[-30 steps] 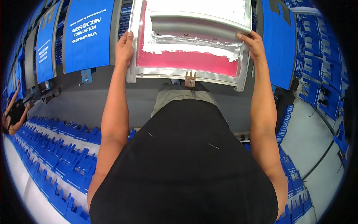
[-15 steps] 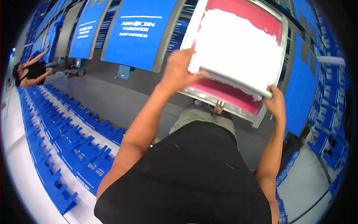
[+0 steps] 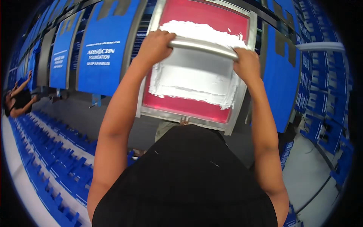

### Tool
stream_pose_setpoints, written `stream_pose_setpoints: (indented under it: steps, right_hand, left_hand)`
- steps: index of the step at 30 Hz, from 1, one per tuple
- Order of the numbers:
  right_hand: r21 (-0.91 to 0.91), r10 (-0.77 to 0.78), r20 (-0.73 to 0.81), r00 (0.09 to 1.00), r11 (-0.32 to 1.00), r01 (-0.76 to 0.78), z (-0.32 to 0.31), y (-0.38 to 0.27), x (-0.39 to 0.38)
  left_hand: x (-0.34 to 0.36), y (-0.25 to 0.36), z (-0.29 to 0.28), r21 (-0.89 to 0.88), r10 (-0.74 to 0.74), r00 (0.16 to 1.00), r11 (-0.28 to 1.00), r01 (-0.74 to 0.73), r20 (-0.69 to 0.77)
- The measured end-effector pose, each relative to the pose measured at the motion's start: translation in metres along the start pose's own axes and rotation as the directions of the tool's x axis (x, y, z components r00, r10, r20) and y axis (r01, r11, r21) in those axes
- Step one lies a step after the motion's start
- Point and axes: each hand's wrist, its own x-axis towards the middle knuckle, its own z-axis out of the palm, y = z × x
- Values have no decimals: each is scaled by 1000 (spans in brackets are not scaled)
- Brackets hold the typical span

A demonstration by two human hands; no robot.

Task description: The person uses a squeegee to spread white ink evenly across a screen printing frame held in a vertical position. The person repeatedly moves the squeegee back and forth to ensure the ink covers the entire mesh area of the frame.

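Clamped on the squeegee (image 3: 204, 49) are our left hand (image 3: 155, 47) and right hand (image 3: 247, 65), white ink (image 3: 181, 83) near and far on the printing screen (image 3: 204, 11).

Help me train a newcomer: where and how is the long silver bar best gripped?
Probably by both ends, from the near side, hands over the top. The silver bar is long, rounded and crosswise over the pink screen; white paste lies on both sides of it, so a high grip should stay cleaner. The left hand and right hand hold its ends.
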Motion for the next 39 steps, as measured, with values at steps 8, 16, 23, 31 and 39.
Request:
stream_pose_setpoints:
  steps: [8, 16, 23, 31, 39]
  right_hand:
    - [25, 99, 279, 955, 994, -110, 17, -46, -77]
    - [60, 194, 475, 858, 966, -251, -13, -91, -139]
    - [62, 190, 398, 897, 970, -233, 8, -97, -166]
    - [-100, 173, 310, 935, 984, -148, 22, 19, 45]
    - [-4, 125, 526, 841, 989, -145, -29, -65, -88]
  left_hand:
    - [-88, 38, 16, -20, -30, 996, 999, 32, 82]
    - [-160, 73, -1, -138, -151, 953, 972, 192, 263]
    - [-196, 78, 28, -167, -101, 993, 980, 110, 65]
    - [34, -10, 27, 73, -156, 976, 987, 146, 150]
    - [-132, 49, 1, -28, -110, 955, 992, 122, 274]
